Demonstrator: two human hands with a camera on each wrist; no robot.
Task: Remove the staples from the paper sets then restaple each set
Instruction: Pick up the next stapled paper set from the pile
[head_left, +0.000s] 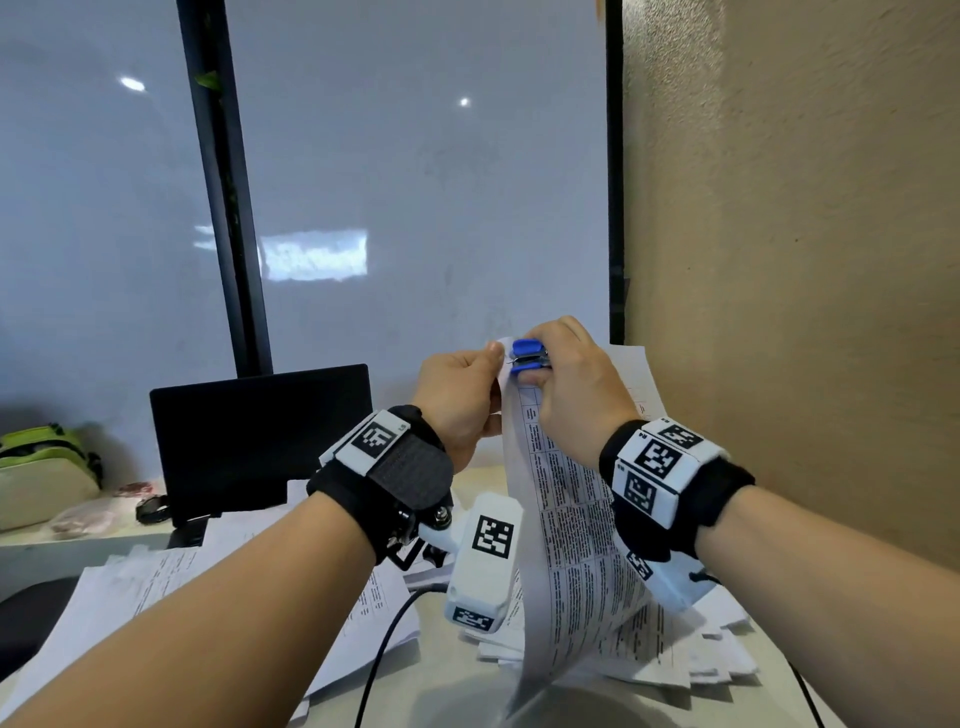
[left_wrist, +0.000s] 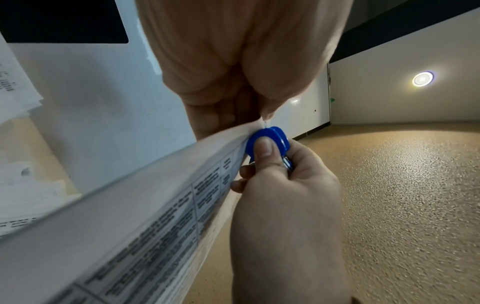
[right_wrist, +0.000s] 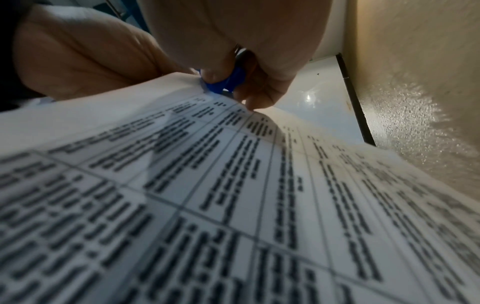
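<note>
The left hand (head_left: 460, 400) is closed on the top corner of a paper set (head_left: 566, 514), with the thumb pressed on the front side and the other fingers curled behind it. The right hand (head_left: 574, 389) grips a blue staple remover (head_left: 529, 356): the thumb lies on one blue pad and the fingers squeeze the other one, so the metal teeth are closed at the corner of the paper, right beside the left thumb. In the left wrist view the remover (left_wrist: 267, 142) touches the edge of the sheets just under the left fingertips, and a thin piece of metal shows there, but I cannot tell if it is the staple. The paper set is held up in the air in front of the person and hangs down, curved, with a printed table on it. Under both hands there are more papers (head_left: 691, 660) spread on the desk (head_left: 447, 675), and another pile (head_left: 171, 577) lies at the left. Behind them stands a dark screen (head_left: 260, 441), and far left is a green and beige bag (head_left: 47, 467). A black cable (head_left: 384, 644) runs over the desk.
</note>
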